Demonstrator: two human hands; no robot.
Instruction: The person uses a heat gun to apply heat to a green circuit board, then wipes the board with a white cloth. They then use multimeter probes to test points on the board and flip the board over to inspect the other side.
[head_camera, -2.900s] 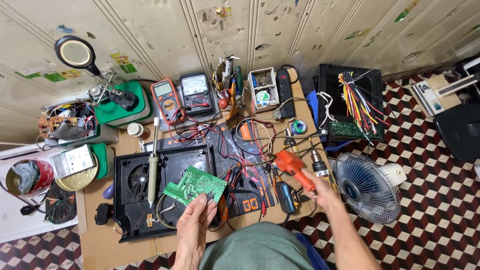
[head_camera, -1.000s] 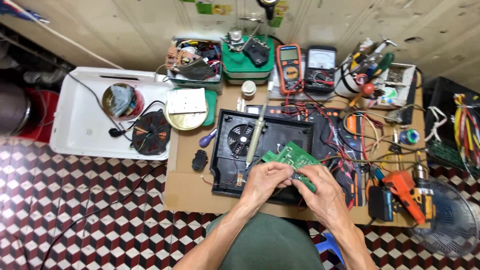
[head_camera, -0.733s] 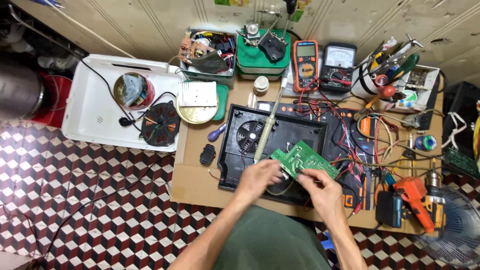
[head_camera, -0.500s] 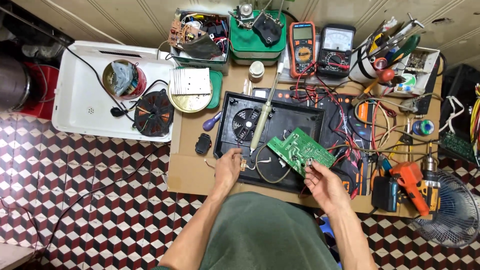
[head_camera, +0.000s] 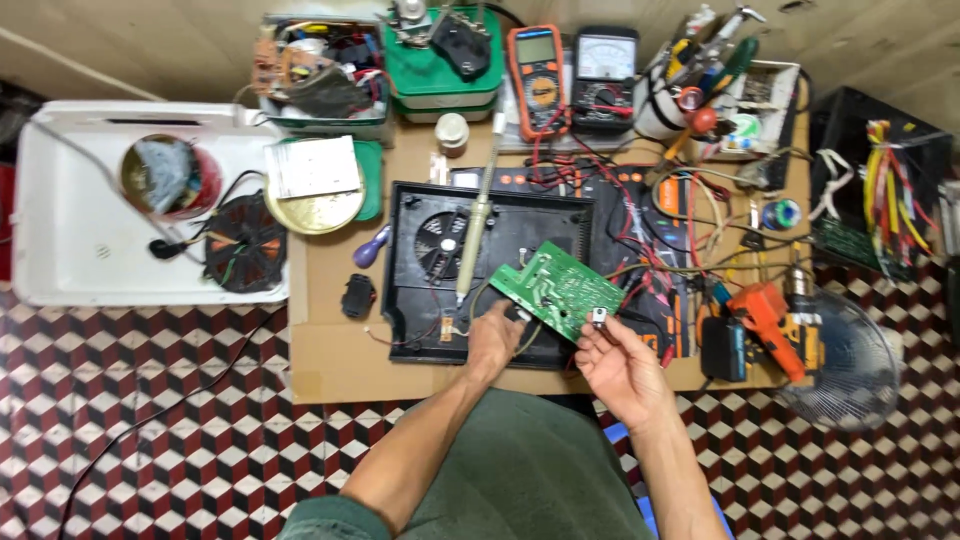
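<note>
Right hand (head_camera: 622, 368) now off the green circuit board (head_camera: 558, 291), just below its right corner, pinching a small metal part (head_camera: 598, 318). Left hand (head_camera: 495, 342) loosely curled at the board's lower-left edge, no longer gripping. Board tilted over the black cooker base (head_camera: 430, 262); soldering iron (head_camera: 476, 228) beyond, left.

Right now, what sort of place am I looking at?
Probably an electronics repair bench: a green circuit board over an opened black appliance case, two multimeters, and a soldering iron.
</note>
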